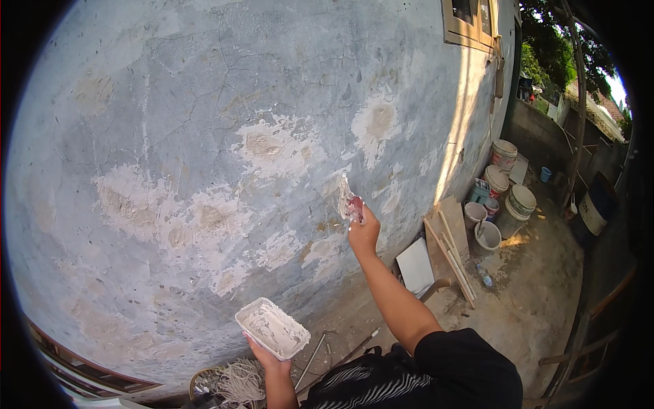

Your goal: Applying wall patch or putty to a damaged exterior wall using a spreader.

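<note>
My right hand is closed round the reddish handle of a putty knife, its blade coated with pale filler. The blade is at the grey-blue wall; whether it touches cannot be made out. My left hand grips a white rectangular tub from below and the side, tilted toward me, with whitish filler smeared over its inside. Rough pale patches of filler spread across the wall to the left of the knife, and another filler patch lies above it.
Several paint buckets stand along the wall at right. Boards and thin wooden strips lean there, beside a white panel. A plastic bottle lies on the concrete floor. A basket with a stringy mop head sits below the tub. A dark drum stands far right.
</note>
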Demonstrator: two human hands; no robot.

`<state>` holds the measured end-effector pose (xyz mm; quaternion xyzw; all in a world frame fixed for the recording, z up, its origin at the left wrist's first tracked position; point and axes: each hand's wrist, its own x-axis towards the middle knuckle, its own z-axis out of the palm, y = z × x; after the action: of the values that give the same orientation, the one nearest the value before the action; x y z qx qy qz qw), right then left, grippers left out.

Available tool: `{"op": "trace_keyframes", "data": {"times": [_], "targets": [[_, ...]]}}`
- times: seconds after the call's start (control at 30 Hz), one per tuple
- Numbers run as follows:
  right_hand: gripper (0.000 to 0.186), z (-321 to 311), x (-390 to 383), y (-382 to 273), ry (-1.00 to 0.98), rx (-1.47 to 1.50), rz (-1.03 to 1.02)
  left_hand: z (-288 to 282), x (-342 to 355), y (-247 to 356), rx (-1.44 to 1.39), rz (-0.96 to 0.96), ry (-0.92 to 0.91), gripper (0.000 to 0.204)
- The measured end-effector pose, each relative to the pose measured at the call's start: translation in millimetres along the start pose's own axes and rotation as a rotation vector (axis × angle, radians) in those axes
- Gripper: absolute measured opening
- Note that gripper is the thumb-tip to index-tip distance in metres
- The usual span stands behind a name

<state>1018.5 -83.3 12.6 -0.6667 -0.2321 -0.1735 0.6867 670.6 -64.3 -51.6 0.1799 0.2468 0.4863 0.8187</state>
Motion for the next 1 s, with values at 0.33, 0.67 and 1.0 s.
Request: {"op": "trace_keyframes", "data": {"times": [0.33, 0.67, 1.0], "targets": [[0.013, -5.2, -18.8, -27.1, -0.036, -0.062, -0.16, -1.9, -1.4, 6.1, 0.01, 0.003, 0.025, 0.065], [0.013, 6.5, -53.6, -51.5, -0.223, -0.076, -0.395, -8.2, 1.4, 4.3, 0.009, -0.017, 0.034, 0.064], [0.011, 3.2, -35.6, -33.5, -0.168, -0.109, -0.349, -8.7, 1.2, 1.0, 0.006, -0.025, 0.031, 0.065]]}}
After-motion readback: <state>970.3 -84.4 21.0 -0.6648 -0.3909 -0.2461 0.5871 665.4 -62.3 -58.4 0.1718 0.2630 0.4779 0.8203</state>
